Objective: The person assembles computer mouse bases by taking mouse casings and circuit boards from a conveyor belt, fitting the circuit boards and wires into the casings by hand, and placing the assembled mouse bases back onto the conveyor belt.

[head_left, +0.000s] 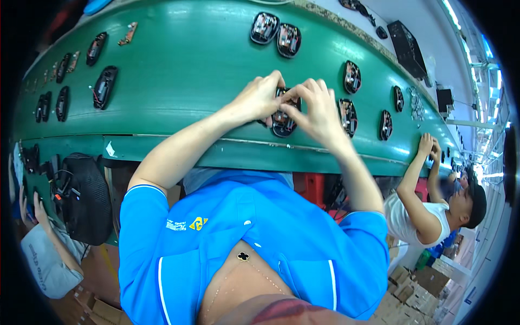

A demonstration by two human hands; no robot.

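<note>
A black rounded plastic housing with a circuit board inside (283,125) lies on the green belt in front of me. My left hand (259,98) closes on its left side, with the fingers curled over the rim. My right hand (318,111) reaches in from the other side, its thumb and forefinger pinched over the board. Whatever is between those fingertips is too small and covered to make out. Just to the right of my right hand sits another open housing (348,117) of the same kind.
Two similar housings (265,28) rest at the belt's far side. More black housings (105,88) and a loose copper-coloured board (128,33) lie to the left. A co-worker (428,208) has both hands at the belt on the right. A black box (407,50) stands beyond the far edge.
</note>
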